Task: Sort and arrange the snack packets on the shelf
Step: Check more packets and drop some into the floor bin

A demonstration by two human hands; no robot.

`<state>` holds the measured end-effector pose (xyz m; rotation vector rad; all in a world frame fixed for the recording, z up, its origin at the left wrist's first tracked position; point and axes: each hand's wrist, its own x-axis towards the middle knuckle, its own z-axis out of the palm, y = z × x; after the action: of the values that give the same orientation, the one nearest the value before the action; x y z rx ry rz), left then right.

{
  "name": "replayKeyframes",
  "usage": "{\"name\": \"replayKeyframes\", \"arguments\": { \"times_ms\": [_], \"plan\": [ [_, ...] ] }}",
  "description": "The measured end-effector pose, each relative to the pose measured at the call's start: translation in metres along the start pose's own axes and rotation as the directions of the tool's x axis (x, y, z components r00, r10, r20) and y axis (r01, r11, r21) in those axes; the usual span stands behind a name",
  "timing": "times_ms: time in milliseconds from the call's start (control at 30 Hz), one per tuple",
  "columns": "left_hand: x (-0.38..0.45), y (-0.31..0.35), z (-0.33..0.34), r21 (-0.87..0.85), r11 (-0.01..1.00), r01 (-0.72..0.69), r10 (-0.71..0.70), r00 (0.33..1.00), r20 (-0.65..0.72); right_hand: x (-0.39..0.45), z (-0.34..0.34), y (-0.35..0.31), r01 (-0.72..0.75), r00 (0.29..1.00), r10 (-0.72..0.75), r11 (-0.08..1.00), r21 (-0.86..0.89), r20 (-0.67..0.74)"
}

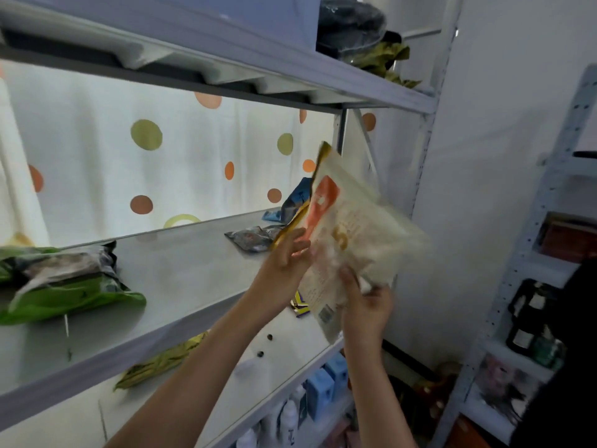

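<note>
A large pale snack packet [352, 227] with an orange label and gold edge is held tilted in the air at the right end of the middle shelf [181, 273]. My right hand [366, 305] grips its lower edge. My left hand [286, 258] rests with fingers spread against its left side. Behind it on the shelf lie a dark grey packet [250, 239] and a blue packet [295, 200]. A pile of green and grey packets [61, 282] sits at the shelf's left end. The image is motion-blurred around the held packet.
An olive packet [161, 360] and a small blue-yellow packet [300, 307] lie on the shelf below. Blue boxes [326, 386] and white bottles stand lower down. The upper shelf carries a black bagged item [350, 27]. A second rack [529, 286] stands at the right.
</note>
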<state>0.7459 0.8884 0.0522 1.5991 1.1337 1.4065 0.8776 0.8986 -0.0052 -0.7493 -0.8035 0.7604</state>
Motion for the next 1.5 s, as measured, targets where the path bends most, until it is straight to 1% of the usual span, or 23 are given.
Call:
{"name": "replayKeyframes", "arguments": {
  "times_ms": [67, 100, 167, 233, 300, 367, 433, 533, 567, 600, 667, 733, 800, 867, 933, 1000, 1067, 1100, 1200, 1267, 1400, 1433, 1500],
  "plan": [
    [0.003, 0.019, -0.01, -0.197, 0.979, 0.05, -0.061, 0.997, -0.049, 0.003, 0.017, 0.0, 0.163, 0.982, -0.147, 0.977, -0.137, 0.117],
    [0.004, 0.028, -0.017, -0.256, 0.964, 0.079, -0.098, 0.993, -0.063, 0.003, 0.024, 0.002, 0.241, 0.96, -0.202, 0.949, -0.204, 0.196],
    [0.006, 0.039, -0.035, -0.337, 0.932, 0.136, -0.168, 0.983, -0.068, 0.005, 0.035, 0.008, 0.415, 0.881, -0.302, 0.864, -0.286, 0.365],
    [0.007, 0.041, -0.055, -0.427, 0.883, 0.196, -0.23, 0.973, -0.031, 0.01, 0.044, 0.017, 0.645, 0.738, -0.437, 0.681, -0.346, 0.514],
    [0.006, 0.038, -0.074, -0.516, 0.816, 0.26, -0.286, 0.958, 0.031, 0.016, 0.053, 0.029, 0.808, 0.579, -0.519, 0.467, -0.359, 0.629],
    [0.004, 0.03, -0.088, -0.555, 0.778, 0.295, -0.337, 0.941, 0.029, 0.017, 0.06, 0.039, 0.878, 0.476, -0.539, 0.339, -0.338, 0.695],
    [0.003, 0.02, -0.101, -0.537, 0.787, 0.305, -0.394, 0.918, -0.056, 0.016, 0.066, 0.045, 0.909, 0.415, -0.528, 0.277, -0.312, 0.74],
    [-0.002, 0.009, -0.117, -0.495, 0.817, 0.297, -0.414, 0.899, -0.144, 0.013, 0.076, 0.052, 0.925, 0.379, -0.501, 0.24, -0.296, 0.778],
    [-0.004, 0.007, -0.121, -0.489, 0.824, 0.286, -0.409, 0.897, -0.166, 0.011, 0.08, 0.055, 0.923, 0.382, -0.475, 0.244, -0.299, 0.793],
    [-0.006, 0.004, -0.125, -0.484, 0.833, 0.269, -0.401, 0.896, -0.192, 0.009, 0.084, 0.056, 0.911, 0.406, -0.429, 0.265, -0.317, 0.807],
    [-0.008, -0.001, -0.134, -0.459, 0.861, 0.221, -0.364, 0.897, -0.25, 0.005, 0.091, 0.06, 0.852, 0.495, -0.298, 0.349, -0.39, 0.816],
    [-0.012, -0.002, -0.141, -0.423, 0.888, 0.18, -0.314, 0.909, -0.274, 0.006, 0.095, 0.065, 0.755, 0.58, -0.119, 0.449, -0.477, 0.806],
    [-0.017, 0.0, -0.147, -0.38, 0.913, 0.149, -0.273, 0.915, -0.297, 0.013, 0.095, 0.072, 0.655, 0.62, 0.037, 0.525, -0.544, 0.783],
    [-0.021, 0.002, -0.154, -0.332, 0.934, 0.131, -0.24, 0.919, -0.313, 0.023, 0.094, 0.074, 0.493, 0.622, 0.177, 0.667, -0.558, 0.762],
    [-0.025, 0.004, -0.162, -0.284, 0.951, 0.122, -0.21, 0.929, -0.304, 0.032, 0.09, 0.071, 0.214, 0.592, 0.33, 0.815, -0.538, 0.735],
    [-0.028, 0.007, -0.17, -0.259, 0.959, 0.117, -0.189, 0.942, -0.278, 0.042, 0.091, 0.066, -0.1, 0.564, 0.448, 0.871, -0.481, 0.694],
    [-0.028, 0.011, -0.176, -0.216, 0.968, 0.125, -0.183, 0.943, -0.278, 0.05, 0.097, 0.061, -0.379, 0.553, 0.512, 0.857, -0.349, 0.658],
    [-0.028, 0.013, -0.178, -0.179, 0.975, 0.132, -0.181, 0.94, -0.288, 0.051, 0.101, 0.058, -0.449, 0.538, 0.526, 0.84, -0.305, 0.659],
    [-0.026, 0.017, -0.181, -0.057, 0.99, 0.129, -0.141, 0.933, -0.332, 0.049, 0.112, 0.054, -0.469, 0.515, 0.524, 0.835, -0.288, 0.679],
    [-0.024, 0.02, -0.187, 0.0, 0.995, 0.101, -0.094, 0.928, -0.361, 0.046, 0.117, 0.051, -0.518, 0.49, 0.524, 0.818, -0.25, 0.697],
    [-0.019, 0.025, -0.207, 0.219, 0.967, 0.13, -0.039, 0.925, -0.379, 0.04, 0.121, 0.045, -0.607, 0.369, 0.543, 0.756, -0.247, 0.754],
    [-0.016, 0.025, -0.213, 0.285, 0.947, 0.148, -0.03, 0.924, -0.381, 0.038, 0.124, 0.044, -0.616, 0.365, 0.533, 0.753, -0.231, 0.763],
    [-0.008, 0.024, -0.226, 0.431, 0.883, 0.187, 0.016, 0.905, -0.425, 0.033, 0.133, 0.044, -0.621, 0.395, 0.518, 0.759, -0.195, 0.759]
  ]
}}
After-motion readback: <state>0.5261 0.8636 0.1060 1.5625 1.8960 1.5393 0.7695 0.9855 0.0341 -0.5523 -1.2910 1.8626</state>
